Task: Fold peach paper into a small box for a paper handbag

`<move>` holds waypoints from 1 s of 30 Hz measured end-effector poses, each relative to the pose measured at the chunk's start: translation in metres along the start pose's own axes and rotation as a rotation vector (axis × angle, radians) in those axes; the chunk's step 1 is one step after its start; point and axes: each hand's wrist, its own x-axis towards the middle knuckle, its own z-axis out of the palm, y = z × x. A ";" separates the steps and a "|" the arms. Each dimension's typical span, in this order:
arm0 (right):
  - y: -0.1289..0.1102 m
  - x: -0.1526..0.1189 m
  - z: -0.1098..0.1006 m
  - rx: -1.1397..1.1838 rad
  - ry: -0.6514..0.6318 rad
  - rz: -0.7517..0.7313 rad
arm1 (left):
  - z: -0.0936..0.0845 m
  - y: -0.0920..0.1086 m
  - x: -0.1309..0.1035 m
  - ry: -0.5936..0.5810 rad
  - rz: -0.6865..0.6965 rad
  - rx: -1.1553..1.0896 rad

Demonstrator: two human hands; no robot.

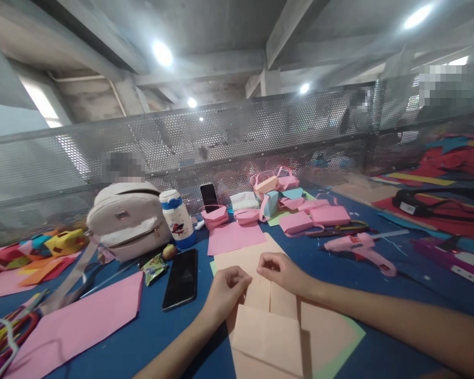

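Observation:
A folded peach paper [267,337] lies over more peach and green sheets at the front centre, its lower part turned up as a wide flap and a seam running down its middle. My left hand [228,290] rests at the upper left edge of the folded paper, its thumb and index finger pinched together. Across a small gap, my right hand [283,271] is at the upper right, fingers curled and closed near the top of the seam. Whatever lies between the fingertips of either hand is too small to make out.
A black phone [180,279], a bottle [177,220] and a white backpack [130,221] stand left. Pink paper bags [332,215] lie behind; a pink glue gun [361,250] is right. Scissors [21,331] and a pink sheet [82,329] lie front left.

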 end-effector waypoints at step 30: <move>-0.001 -0.005 -0.005 -0.053 0.100 -0.124 | -0.007 -0.005 0.005 0.141 0.081 -0.079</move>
